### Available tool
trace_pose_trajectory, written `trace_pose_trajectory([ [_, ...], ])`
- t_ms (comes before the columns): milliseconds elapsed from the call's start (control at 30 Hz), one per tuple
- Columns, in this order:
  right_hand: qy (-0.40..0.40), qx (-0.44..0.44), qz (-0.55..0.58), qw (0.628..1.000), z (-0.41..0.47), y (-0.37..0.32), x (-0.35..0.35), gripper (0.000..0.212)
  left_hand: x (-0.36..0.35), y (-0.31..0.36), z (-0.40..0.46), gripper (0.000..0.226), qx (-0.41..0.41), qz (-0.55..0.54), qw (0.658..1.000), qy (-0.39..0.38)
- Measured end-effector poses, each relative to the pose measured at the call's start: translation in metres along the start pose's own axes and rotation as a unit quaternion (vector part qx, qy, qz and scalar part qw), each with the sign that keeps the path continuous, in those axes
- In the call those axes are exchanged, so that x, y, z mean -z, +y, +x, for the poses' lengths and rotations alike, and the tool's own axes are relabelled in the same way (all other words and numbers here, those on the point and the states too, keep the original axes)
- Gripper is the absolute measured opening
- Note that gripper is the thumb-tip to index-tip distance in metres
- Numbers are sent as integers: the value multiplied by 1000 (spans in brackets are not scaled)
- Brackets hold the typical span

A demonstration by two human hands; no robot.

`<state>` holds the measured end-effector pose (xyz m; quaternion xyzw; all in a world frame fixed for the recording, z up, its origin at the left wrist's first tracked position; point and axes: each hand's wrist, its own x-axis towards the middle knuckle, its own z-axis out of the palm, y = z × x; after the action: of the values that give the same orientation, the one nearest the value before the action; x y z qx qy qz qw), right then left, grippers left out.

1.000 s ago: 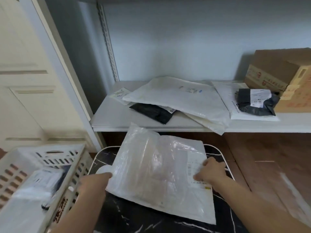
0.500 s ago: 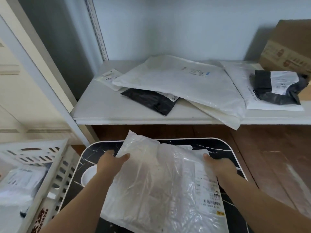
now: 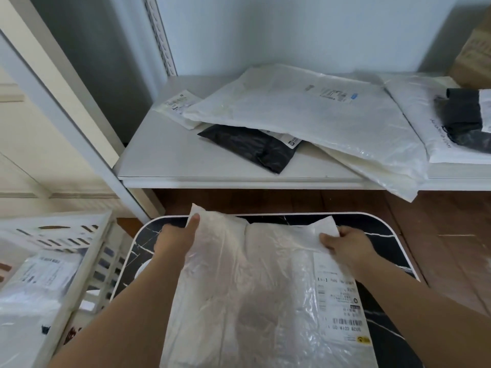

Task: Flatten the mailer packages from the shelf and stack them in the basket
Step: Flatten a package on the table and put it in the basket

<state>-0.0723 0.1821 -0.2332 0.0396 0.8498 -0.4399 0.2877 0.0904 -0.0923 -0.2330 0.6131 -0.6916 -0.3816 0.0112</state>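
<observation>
Basket: a white basket (image 3: pixel 87 258) with holes in its side sits far to the left of the left hand. A flat bag with a label (image 3: pixel 39 277) lies inside it.

Left hand: the left hand (image 3: pixel 175 241) holds the far left corner of the clear bag. The thumb lies on top of the corner and the other fingers are under the plastic.

Clear bag: the clear bag (image 3: pixel 252 293) is between the two hands, spread out on the black table (image 3: pixel 377 235). It looks mostly flat, with wrinkles. A white label (image 3: pixel 340 296) with a bar code is stuck on its right side, just below the right hand.

Right hand: the right hand (image 3: pixel 345 247) pinches the far right corner of the clear bag. The fingers are closed on the plastic.

Shelf: the white shelf (image 3: pixel 159 160) is past both hands, higher up. On it, past the left hand, lies a small white packet (image 3: pixel 178 104). Next comes a black bag (image 3: pixel 252 144), partly under a big white bag (image 3: pixel 318 112). A cream bag (image 3: pixel 380 168) sticks out from under the big one and hangs over the shelf edge. Past the right hand is another white bag (image 3: pixel 414 110) with a dark bag (image 3: pixel 465 115) on top.

Box: a brown box (image 3: pixel 475 57) is at the far right. Only a bit shows, so it may be cardboard.
</observation>
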Motion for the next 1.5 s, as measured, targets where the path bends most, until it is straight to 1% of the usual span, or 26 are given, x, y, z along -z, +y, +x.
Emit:
trace_pose_trajectory([
  [67, 7, 10, -1, 1000, -2, -5, -6, 22, 0, 2, -1, 64, 3, -16, 999, -30],
  [133, 27, 30, -1, 999, -5, -11, -10, 28, 2, 3, -5, 50, -30, -29, 998, -43],
  [167, 52, 41, -3, 998, -6, -14, -10, 30, 4, 0, -5, 44, -47, -25, 998, -41],
  [200, 95, 45, -8, 994, -5, -15, -6, 32, 8, -4, -3, 40, -52, -11, 998, -33],
  [267, 187, 39, -14, 981, -8, -15, 4, 38, 17, -18, -1, 40, -24, 3, 1000, 4],
  [300, 211, 40, -12, 977, -9, -11, 7, 40, 20, -23, -1, 41, -9, -3, 1000, 19],
  [333, 216, 41, -13, 975, -10, -9, 8, 40, 23, -27, -1, 42, -2, -16, 999, 32],
  [400, 204, 39, -4, 978, -13, -6, 4, 41, 24, -31, -5, 42, -6, -32, 998, 50],
  [467, 201, 48, 4, 978, -14, -5, 5, 43, 24, -30, -14, 43, -44, -35, 997, 49],
  [500, 208, 55, -15, 977, -17, -7, 9, 47, 25, -30, -19, 48, -67, -39, 996, 52],
  [567, 214, 81, -113, 967, -27, -8, 14, 65, 26, -35, -23, 72, -105, -1, 991, 78],
  [600, 208, 113, -184, 954, -35, -6, 14, 70, 25, -38, -29, 81, -123, 45, 988, 87],
  [633, 199, 155, -263, 931, -46, -2, 13, 71, 20, -40, -41, 81, -152, 101, 979, 88],
  [700, 138, 247, -406, 869, -64, 11, -4, 71, 2, -44, -68, 68, -224, 189, 953, 70],
  [733, 102, 280, -449, 842, -71, 20, -15, 72, -9, -45, -87, 66, -260, 221, 938, 52],
  [767, 67, 300, -473, 826, -76, 31, -28, 71, -22, -48, -102, 64, -297, 253, 920, 39],
  [800, 45, 319, -477, 817, -80, 43, -40, 67, -37, -53, -113, 62, -333, 279, 900, 25],
  [867, 42, 354, -474, 805, -83, 62, -60, 59, -62, -66, -120, 56, -386, 312, 868, 4],
  [900, 37, 354, -481, 802, -84, 68, -66, 57, -70, -71, -123, 56, -403, 335, 852, 10],
  [967, 52, 359, -503, 785, -82, 76, -72, 56, -78, -77, -127, 54, -408, 353, 842, 9],
  [1033, 70, 367, -512, 774, -81, 80, -73, 58, -84, -86, -123, 53, -423, 377, 823, 39],
  [1100, 85, 373, -512, 769, -78, 83, -74, 59, -87, -89, -120, 54, -429, 372, 821, 59],
  [1267, 91, 378, -501, 774, -74, 89, -79, 58, -93, -92, -117, 58, -430, 367, 822, 69],
  [1500, 83, 376, -493, 780, -73, 89, -80, 57, -92, -89, -117, 58, -429, 374, 821, 55],
])
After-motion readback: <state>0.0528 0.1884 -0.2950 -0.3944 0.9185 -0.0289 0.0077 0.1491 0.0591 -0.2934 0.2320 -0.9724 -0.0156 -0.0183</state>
